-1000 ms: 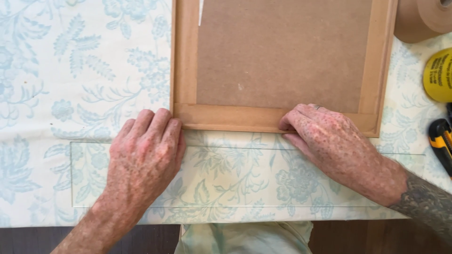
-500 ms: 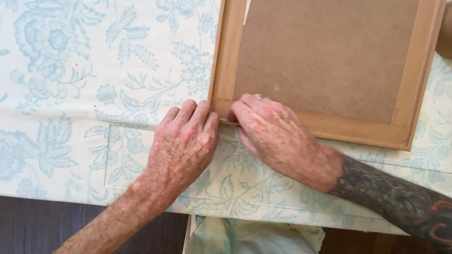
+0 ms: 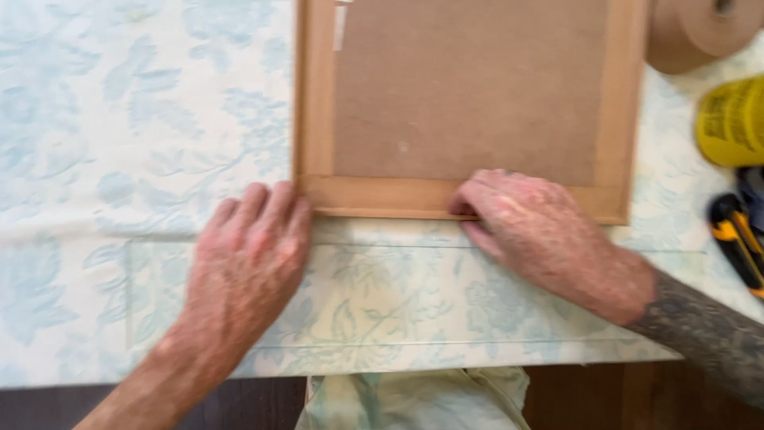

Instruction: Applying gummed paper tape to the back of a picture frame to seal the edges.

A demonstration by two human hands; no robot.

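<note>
A wooden picture frame (image 3: 318, 103) lies face down on a floral cloth, its brown backing board (image 3: 469, 87) up. My left hand (image 3: 251, 259) rests flat on the cloth, fingertips touching the frame's near left corner. My right hand (image 3: 541, 231) presses its curled fingers on the frame's near edge, right of the middle. A strip of brown tape covers that near edge. Neither hand holds anything.
The pale blue floral cloth (image 3: 119, 143) covers the table and hangs over its near edge. A brown paper tape roll (image 3: 696, 32) sits at the top right, a yellow roll (image 3: 732, 119) below it, and a yellow-and-black utility knife (image 3: 740, 243) by the right edge.
My right hand has slid to the right along the frame's near edge, away from the left hand. The view has shifted left, so the frame sits more centred.
</note>
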